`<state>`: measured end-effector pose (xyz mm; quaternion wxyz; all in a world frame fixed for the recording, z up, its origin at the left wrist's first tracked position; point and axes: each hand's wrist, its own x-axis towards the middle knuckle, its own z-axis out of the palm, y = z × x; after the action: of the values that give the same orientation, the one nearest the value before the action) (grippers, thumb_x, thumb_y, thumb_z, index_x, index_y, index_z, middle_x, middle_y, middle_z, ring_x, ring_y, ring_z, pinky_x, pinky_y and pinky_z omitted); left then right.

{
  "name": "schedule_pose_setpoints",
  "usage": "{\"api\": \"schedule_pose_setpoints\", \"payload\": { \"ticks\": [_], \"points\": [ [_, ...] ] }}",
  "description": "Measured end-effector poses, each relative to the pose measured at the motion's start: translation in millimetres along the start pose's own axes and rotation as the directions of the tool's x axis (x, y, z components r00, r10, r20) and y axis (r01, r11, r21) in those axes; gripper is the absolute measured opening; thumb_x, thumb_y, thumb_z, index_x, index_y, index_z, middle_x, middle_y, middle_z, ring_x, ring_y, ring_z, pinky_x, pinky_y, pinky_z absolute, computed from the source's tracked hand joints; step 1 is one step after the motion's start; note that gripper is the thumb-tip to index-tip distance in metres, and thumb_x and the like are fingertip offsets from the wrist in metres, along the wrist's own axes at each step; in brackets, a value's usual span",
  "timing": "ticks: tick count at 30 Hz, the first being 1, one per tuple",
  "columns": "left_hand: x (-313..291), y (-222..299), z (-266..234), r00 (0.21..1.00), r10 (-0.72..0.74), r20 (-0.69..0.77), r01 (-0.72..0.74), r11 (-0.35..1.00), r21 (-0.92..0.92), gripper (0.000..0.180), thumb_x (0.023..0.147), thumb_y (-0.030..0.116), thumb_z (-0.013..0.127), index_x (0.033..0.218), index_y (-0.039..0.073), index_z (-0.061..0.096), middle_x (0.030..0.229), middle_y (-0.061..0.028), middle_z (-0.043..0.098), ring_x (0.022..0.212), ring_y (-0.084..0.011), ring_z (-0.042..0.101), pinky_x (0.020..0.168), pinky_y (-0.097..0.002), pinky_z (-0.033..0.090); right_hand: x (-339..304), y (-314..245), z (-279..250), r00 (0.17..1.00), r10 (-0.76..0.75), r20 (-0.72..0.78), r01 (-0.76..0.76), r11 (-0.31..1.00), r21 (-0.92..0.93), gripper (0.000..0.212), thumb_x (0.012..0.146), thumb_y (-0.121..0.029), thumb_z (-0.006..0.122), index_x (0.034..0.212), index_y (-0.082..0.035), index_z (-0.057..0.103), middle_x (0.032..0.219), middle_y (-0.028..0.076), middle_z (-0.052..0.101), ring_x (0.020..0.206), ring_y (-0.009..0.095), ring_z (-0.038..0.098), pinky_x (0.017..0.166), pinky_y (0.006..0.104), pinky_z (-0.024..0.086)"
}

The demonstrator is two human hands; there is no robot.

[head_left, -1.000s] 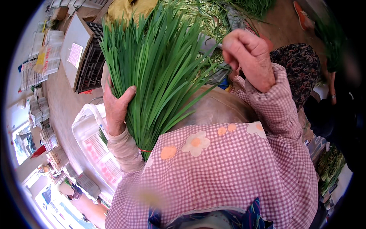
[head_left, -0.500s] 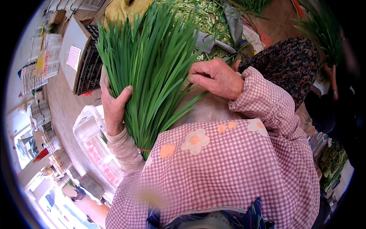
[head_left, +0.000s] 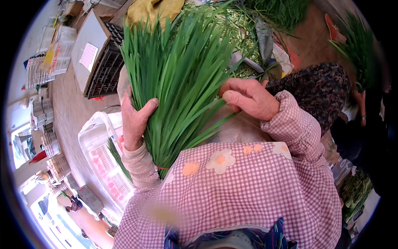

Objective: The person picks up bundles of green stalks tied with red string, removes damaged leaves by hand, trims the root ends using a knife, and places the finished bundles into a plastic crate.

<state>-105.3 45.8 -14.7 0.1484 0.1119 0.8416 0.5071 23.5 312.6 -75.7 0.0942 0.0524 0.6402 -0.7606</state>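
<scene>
A large bunch of garlic chives (head_left: 178, 79) fans out across my lap, bound at its lower end by a thin red band (head_left: 161, 167). My left hand (head_left: 137, 114) wraps round its left side, thumb across the leaves and the other fingers mostly hidden behind. At the right edge of the leaves is my right hand (head_left: 251, 98), its fingers curled in and the thumb pressed toward them. Whatever the fingertips may pinch there is hidden. A few loose leaves stick out to the right below that hand.
On the left stand a white plastic basket (head_left: 93, 128) with greens inside and a dark crate (head_left: 105, 62) with a pale board against it. Cut stalk scraps (head_left: 238, 29) and a yellow cloth (head_left: 153, 10) lie beyond the bunch. At right, another person's hand (head_left: 360, 99) holds greens.
In the picture, both hands and the bunch have shifted slightly right and down, along with most of the surroundings. My right hand's fingers are curled further in. My left hand keeps its hold.
</scene>
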Motion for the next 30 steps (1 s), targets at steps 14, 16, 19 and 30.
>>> {"api": "schedule_pose_setpoints", "payload": {
  "ticks": [14,16,19,30],
  "points": [
    [-9.6,-3.1,4.3,0.997,0.061,-0.042,-0.054,0.987,0.148,0.066,0.07,0.012,0.07,0.131,-0.003,0.047,0.114,-0.0149,0.061,0.102,-0.0232,0.059,0.092,-0.0345,0.045,-1.0,-11.4,-24.8,0.753,-0.069,-0.654,0.176,0.979,0.1,0.008,0.093,-0.007,0.056,0.088,-0.003,0.061,0.076,0.0,0.06,0.064,0.006,0.05,0.057,0.0234,0.042],
    [-8.7,-1.1,4.1,0.999,0.026,-0.038,-0.021,0.993,0.114,0.063,0.07,0.011,0.07,0.129,-0.002,0.049,0.112,-0.0138,0.062,0.1,-0.0221,0.059,0.091,-0.0337,0.046,-6.1,-27.3,-13.1,0.734,-0.235,-0.637,0.168,0.972,-0.166,0.005,0.091,-0.005,0.057,0.091,-0.003,0.061,0.078,0.003,0.061,0.067,0.01,0.054,0.06,0.025,0.044],
    [-12.0,0.8,6.5,0.998,-0.067,-0.01,0.066,0.996,-0.053,0.058,0.07,0.009,0.069,0.124,-0.002,0.052,0.108,-0.0113,0.063,0.097,-0.0198,0.06,0.089,-0.0319,0.047,-1.3,-45.8,6.3,0.595,-0.803,-0.04,0.511,0.416,-0.752,0.018,0.079,-0.004,0.063,0.096,-0.005,0.064,0.085,0.011,0.063,0.078,0.027,0.062,0.072,0.0383,0.05],
    [-20.3,-10.8,-0.7,0.97,-0.243,-0.033,0.181,0.801,-0.571,0.051,0.071,0.002,0.069,0.119,-0.003,0.055,0.105,-0.0119,0.065,0.087,-0.0193,0.065,0.079,-0.0303,0.054,5.4,-11.3,58.7,0.89,-0.148,0.431,0.455,0.276,-0.846,0.031,0.068,-0.022,0.071,0.091,-0.006,0.057,0.085,0.008,0.056,0.087,0.026,0.056,0.08,0.0403,0.042]
  ]
}}
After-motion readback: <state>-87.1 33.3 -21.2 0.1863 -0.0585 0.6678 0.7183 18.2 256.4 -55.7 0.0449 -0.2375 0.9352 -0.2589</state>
